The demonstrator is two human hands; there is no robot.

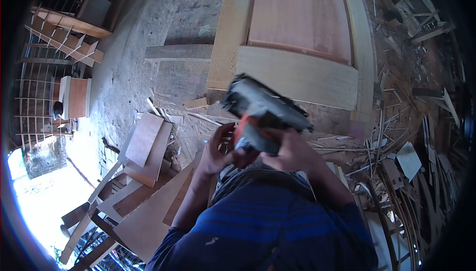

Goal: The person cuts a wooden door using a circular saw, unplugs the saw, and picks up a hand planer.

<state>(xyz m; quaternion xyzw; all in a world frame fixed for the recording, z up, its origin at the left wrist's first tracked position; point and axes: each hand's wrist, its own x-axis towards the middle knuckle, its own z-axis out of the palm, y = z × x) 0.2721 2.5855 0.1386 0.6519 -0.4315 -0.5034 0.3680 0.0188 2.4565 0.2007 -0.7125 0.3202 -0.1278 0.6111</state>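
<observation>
Just in front of my waist I hold a hand-held tool (267, 105), smeared by motion. It has a long grey body with black ends, a red part in the middle and a rounded grey end towards me. Its exact kind I cannot make out. My right hand (292, 152) is closed around its near right side. On the other side, my left hand (220, 147) has curled fingers against the red part and the grey end. Beyond the tool lies a pale wooden panel door (297, 80), its lower rail nearest to me.
The door rests on a worn workbench (191, 80) with a board (178, 53) and a small wood block (197, 103). Plywood offcuts (144, 142) pile up at my left. Thin strips and scrap (396, 167) litter the right. A cabinet-like box (77, 97) stands far left.
</observation>
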